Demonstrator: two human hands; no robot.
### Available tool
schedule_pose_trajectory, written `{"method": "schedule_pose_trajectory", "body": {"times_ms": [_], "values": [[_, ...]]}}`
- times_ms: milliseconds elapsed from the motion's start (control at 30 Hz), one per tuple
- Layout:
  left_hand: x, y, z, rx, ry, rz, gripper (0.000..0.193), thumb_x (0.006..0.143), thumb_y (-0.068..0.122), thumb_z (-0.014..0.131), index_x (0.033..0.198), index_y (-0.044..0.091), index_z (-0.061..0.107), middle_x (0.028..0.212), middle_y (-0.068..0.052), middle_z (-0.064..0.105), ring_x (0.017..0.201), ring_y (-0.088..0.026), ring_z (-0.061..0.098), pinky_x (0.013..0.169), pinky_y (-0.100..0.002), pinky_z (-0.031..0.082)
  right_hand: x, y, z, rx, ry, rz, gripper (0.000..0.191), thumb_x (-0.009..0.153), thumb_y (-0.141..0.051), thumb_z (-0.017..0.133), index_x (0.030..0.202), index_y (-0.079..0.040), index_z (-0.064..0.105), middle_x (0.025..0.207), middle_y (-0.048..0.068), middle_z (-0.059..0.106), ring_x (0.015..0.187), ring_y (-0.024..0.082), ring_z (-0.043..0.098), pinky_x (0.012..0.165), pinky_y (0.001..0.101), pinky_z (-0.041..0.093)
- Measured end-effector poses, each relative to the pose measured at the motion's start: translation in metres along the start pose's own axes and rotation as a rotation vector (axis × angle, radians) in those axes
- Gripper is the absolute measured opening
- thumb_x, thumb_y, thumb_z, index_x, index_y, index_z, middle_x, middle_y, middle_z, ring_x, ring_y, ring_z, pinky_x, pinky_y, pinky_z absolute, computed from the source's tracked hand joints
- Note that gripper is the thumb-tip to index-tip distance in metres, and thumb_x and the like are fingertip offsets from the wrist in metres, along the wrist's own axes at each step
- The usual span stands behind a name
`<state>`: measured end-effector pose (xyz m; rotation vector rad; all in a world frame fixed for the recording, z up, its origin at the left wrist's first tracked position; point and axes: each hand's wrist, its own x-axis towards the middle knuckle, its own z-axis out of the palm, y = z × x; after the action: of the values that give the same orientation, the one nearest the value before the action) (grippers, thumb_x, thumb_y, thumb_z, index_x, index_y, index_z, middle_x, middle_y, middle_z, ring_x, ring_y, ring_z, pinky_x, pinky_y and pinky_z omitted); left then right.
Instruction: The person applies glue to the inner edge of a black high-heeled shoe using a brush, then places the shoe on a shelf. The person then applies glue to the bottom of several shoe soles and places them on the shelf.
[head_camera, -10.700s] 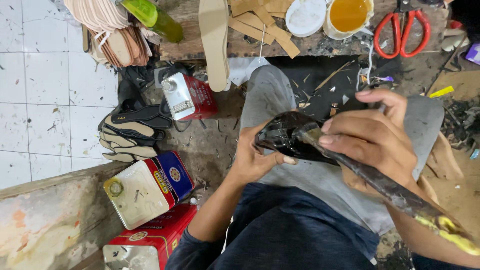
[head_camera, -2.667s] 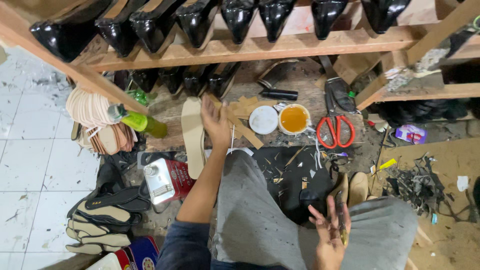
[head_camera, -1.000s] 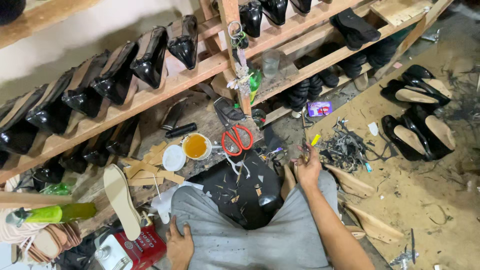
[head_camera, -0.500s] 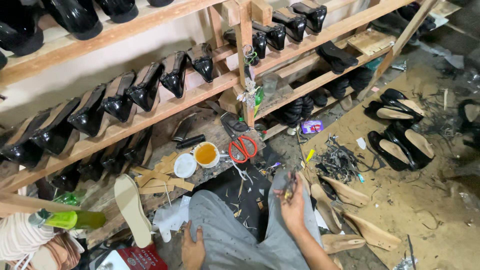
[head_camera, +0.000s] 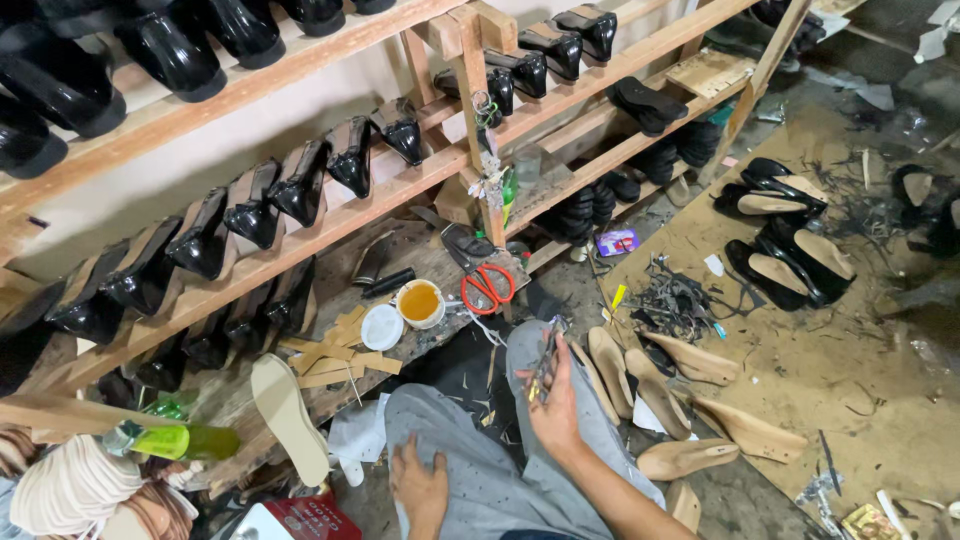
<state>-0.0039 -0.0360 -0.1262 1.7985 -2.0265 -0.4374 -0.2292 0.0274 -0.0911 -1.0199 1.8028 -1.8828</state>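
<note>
My right hand (head_camera: 556, 404) is raised over my right knee and grips a slim dark metal tool (head_camera: 545, 355) that points up and away. Resting on my left thigh, my left hand (head_camera: 420, 485) lies flat on the grey trousers (head_camera: 490, 470) and holds nothing. Several pale wooden shoe lasts (head_camera: 690, 400) lie on the floor just right of my right hand. Red-handled scissors (head_camera: 487, 288) and a small pot of amber glue (head_camera: 419, 302) sit on the low wooden board ahead of my knees.
Wooden racks (head_camera: 330, 215) hold rows of black high-heeled shoes (head_camera: 300, 185). A pale insole (head_camera: 285, 415) and a green bottle (head_camera: 185, 440) lie at the left. Black flat shoes (head_camera: 785, 250) and dark scraps (head_camera: 675, 300) cover brown card on the right floor.
The view has swung from my lap up to the racks and rightward. My right hand moved from a black shoe to holding the slim tool; my left hand dropped from the board onto my thigh.
</note>
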Motion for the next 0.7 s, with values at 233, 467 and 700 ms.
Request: {"method": "schedule_pose_trajectory", "body": {"times_ms": [233, 467, 700], "values": [[0.044, 0.183, -0.081, -0.74, -0.306, 0.45, 0.039, 0.091, 0.012, 0.069, 0.129, 0.008, 0.066, 0.123, -0.011, 0.072, 0.11, -0.025, 0.071, 0.092, -0.036, 0.055, 0.007, 0.012, -0.015, -0.063, 0.043, -0.006, 0.098, 0.079, 0.019, 0.054, 0.16, -0.007, 0.005, 0.165, 0.021, 0.029, 0.13, 0.031, 0.059, 0.104, 0.0371, 0.051], [0.13, 0.366, -0.156, -0.94, -0.391, 0.92, 0.04, 0.098, 0.012, 0.065, 0.138, 0.005, 0.062, 0.136, -0.013, 0.067, 0.123, -0.025, 0.069, 0.107, -0.038, 0.056, 0.027, 0.024, -0.031, -0.223, 0.068, 0.075, 0.104, 0.071, 0.017, 0.058, 0.158, -0.008, 0.007, 0.161, 0.019, 0.034, 0.131, 0.032, 0.06, 0.107, 0.0389, 0.047], [0.298, 0.602, -0.139, -0.881, -0.187, 0.92, 0.047, 0.097, 0.02, 0.069, 0.137, 0.001, 0.055, 0.13, -0.017, 0.068, 0.111, -0.025, 0.075, 0.091, -0.039, 0.064, 0.053, 0.02, -0.045, -0.058, 0.208, 0.125, 0.102, 0.076, 0.018, 0.055, 0.161, -0.006, 0.004, 0.163, 0.018, 0.034, 0.122, 0.029, 0.065, 0.099, 0.038, 0.051]]}}
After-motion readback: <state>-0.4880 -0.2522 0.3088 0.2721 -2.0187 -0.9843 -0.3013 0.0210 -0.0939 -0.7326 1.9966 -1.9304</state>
